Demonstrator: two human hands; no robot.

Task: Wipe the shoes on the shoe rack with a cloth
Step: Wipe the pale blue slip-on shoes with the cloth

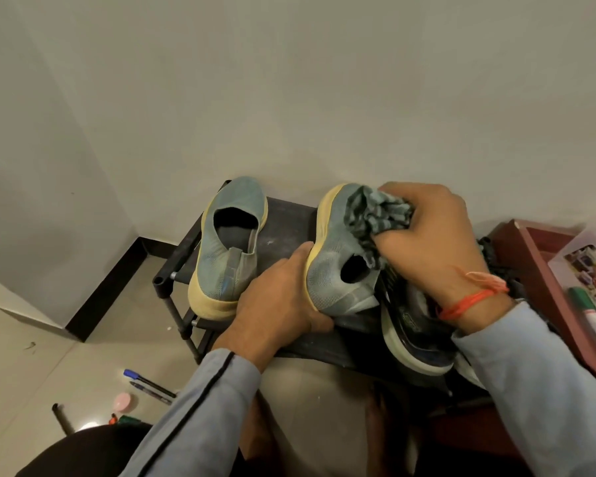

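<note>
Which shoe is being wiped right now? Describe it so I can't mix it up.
On top of the black shoe rack against the wall, two grey-green knit shoes with yellow soles stand near each other. It is the right-hand shoe, tipped on its side, the left hand gripping its heel and the right hand pressing a striped cloth on it.

The right hand (430,242) and sleeve hide most of the dark shoe (413,325).

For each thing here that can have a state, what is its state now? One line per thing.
Left hand: grips the heel of the tilted grey-green shoe.
Right hand: presses a bunched striped cloth on that shoe.
Other grey-green shoe: upright on the shoe rack, untouched.
Black sneaker: on the rack, partly hidden.
</note>
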